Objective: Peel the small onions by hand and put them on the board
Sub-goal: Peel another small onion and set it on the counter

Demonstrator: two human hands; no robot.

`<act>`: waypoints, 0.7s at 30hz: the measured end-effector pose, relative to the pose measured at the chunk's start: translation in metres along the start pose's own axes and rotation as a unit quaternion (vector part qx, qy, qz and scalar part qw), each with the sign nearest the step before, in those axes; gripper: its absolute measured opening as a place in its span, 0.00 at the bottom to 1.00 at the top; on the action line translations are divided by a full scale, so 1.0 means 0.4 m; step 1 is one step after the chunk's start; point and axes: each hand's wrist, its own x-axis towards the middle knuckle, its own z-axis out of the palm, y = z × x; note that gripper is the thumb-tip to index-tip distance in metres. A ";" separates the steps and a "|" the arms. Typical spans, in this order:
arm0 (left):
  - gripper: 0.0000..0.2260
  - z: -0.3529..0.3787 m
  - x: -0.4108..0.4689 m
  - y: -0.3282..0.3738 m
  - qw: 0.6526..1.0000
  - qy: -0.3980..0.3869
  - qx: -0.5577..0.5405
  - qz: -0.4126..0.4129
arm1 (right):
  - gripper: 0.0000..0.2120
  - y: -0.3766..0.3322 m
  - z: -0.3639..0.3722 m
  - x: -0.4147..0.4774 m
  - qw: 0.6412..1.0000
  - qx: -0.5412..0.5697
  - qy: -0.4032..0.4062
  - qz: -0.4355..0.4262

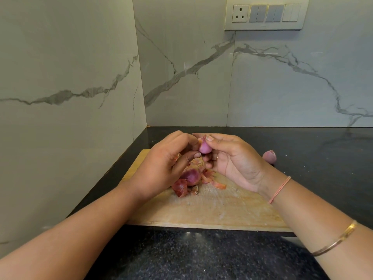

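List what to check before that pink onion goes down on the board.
1. Grip: small pink onion pinched between left hand and right hand: ok.
2. Peeled clean: not ok, a papery flap clings at its top.
3. Landing room: pale wooden cutting board has bare space on its near half: ok.
4. Loose brown skins lie mid-board, apart from that space: ok.
5. Dark purple onion on the board, peeled: cannot tell.
6. Another pinkish onion lies off the board on the black counter: not ok.
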 end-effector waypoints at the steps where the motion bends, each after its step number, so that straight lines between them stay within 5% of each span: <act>1: 0.06 0.001 0.000 0.000 1.000 0.000 -0.004 -0.002 | 0.12 0.000 0.000 0.000 1.000 -0.006 0.000 -0.001; 5: 0.12 0.000 -0.001 0.002 1.000 -0.014 -0.021 -0.019 | 0.13 0.005 -0.002 -0.001 0.999 -0.046 -0.002 -0.002; 21: 0.07 -0.003 -0.001 0.005 0.999 -0.012 -0.039 -0.032 | 0.16 0.005 0.005 -0.005 0.998 -0.058 0.015 -0.007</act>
